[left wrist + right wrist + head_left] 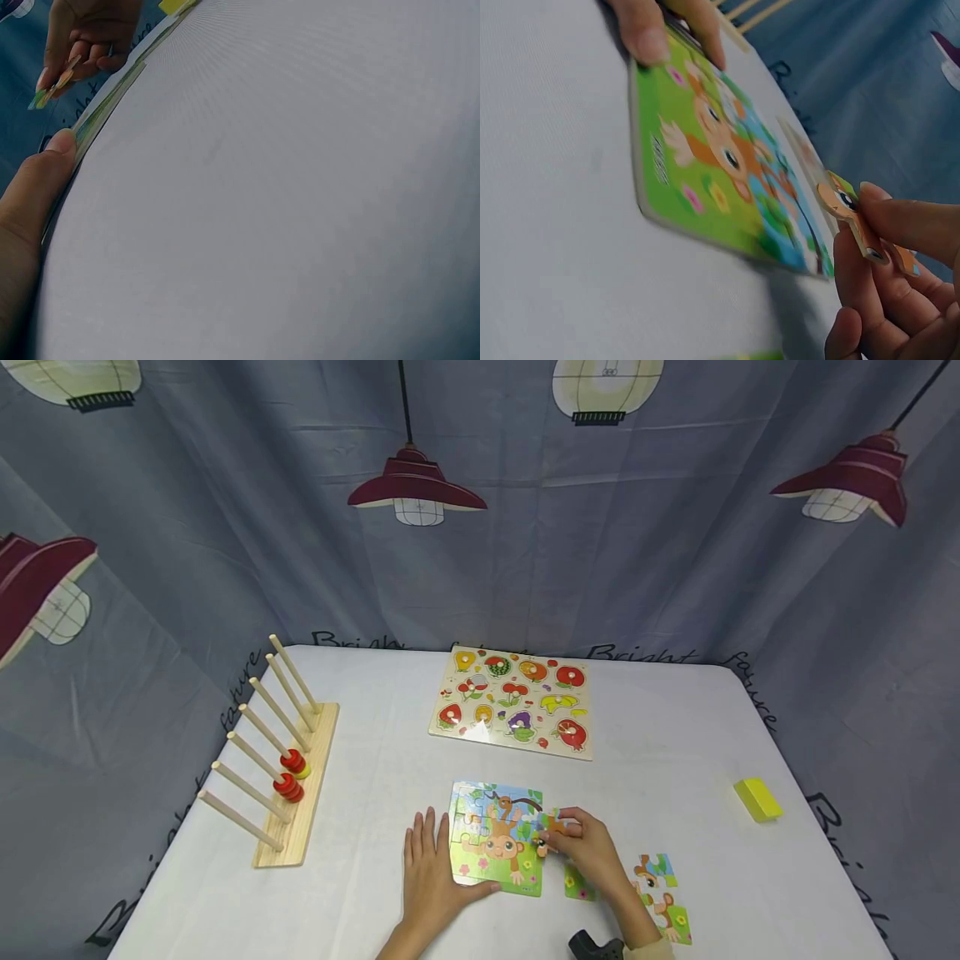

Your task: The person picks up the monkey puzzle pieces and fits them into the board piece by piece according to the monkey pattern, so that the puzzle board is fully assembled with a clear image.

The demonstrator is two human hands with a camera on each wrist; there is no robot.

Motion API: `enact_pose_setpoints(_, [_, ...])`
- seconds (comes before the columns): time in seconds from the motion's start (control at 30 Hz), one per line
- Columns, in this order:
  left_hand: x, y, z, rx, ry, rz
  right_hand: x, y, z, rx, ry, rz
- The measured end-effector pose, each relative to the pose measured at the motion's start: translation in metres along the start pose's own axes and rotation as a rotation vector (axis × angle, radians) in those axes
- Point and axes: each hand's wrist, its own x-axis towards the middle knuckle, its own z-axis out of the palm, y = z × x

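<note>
Puzzle piece (853, 217), perhaps two, in right hand (595, 852)

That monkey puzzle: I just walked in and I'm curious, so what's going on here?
A person is handling a monkey puzzle with both hands. The right hand pinches a puzzle piece up by the puzzle's right side. The left hand lies at its left side, thumb touching the near edge. More loose pieces lie on the white table to the right.
</note>
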Motion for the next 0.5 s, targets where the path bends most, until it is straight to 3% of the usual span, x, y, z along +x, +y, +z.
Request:
enact_pose_setpoints(0.23, [0.000, 0.000, -0.001, 0.007, -0.011, 0.003, 0.000, -0.010, 0.029, 0.003, -0.142, -0.133])
enact_pose_setpoints(0.5, [0.000, 0.000, 0.000, 0.013, -0.005, 0.008, 0.006, -0.014, 0.055, -0.007, -0.161, -0.226])
